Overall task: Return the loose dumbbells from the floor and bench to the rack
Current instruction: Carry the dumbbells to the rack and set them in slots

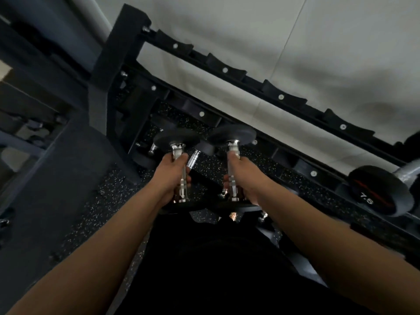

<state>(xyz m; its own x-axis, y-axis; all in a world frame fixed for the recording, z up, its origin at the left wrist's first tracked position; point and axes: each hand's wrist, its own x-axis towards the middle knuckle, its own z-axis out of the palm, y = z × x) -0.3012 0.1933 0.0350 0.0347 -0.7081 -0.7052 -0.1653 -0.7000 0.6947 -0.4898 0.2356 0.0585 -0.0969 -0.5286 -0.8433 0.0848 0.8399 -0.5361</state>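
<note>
Two dumbbells are in your grip, one per hand, both held out in front of you above the speckled rubber floor (109, 201). Your left hand (169, 178) has its fingers (188, 172) curled round the chrome handle of the left dumbbell (179, 155), whose far black head sits just beyond your knuckles. Your right hand (244, 178) is wrapped the same way round the handle of the right dumbbell (233, 153), thumb along the chrome, far head pointing at the rack. The two weights sit side by side, close but apart, handles running away from you toward the rack (127, 42).

The rack's rails cross the view on a slant, upper left to lower right, each lined with curved black saddles (225, 69) bearing a pale bolt head. Your dumbbells hover in front of the lower rail, near its left end, touching no saddle that you can see. Another dumbbell marked 7.5 (381, 194) rests on a rail at the far right. A further chrome handle (193, 159) shows between your hands, lower down. Behind the rack stands a pale wall (295, 30).
</note>
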